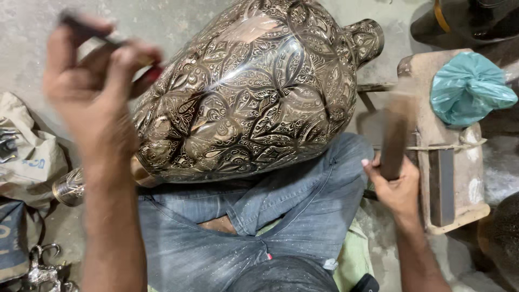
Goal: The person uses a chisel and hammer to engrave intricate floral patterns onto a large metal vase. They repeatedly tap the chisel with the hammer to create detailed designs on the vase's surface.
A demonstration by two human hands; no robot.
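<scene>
The left hand (97,81), nearest the camera and raised at upper left, is curled around a thin dark chisel-like tool (102,35), pinching it between thumb and fingers; its tip seems to meet the shoulder of the vase, though blur hides the exact contact.

The large engraved metal vase (248,92) lies tilted on its side across the person's lap, neck pointing up and right, its belly resting on the jeans (259,227). To engrave cleanly here, I judge the vase must sit steady against the thighs, since a rounded body will roll under a blow.

To the right stands a worn wooden block (448,162), with a teal plastic bag (470,86) on top of it. It is apart from the vase.

The right hand (397,184) is closed around the handle of a dark hammer (394,140), lifted beside the knee and blurred. The strike probably wants to be light and square on the tool's end, keeping the tip angled along the pattern's line rather than across it, so the polished surface is not scarred.

A small metal cup (69,186) lies by the left forearm.
</scene>
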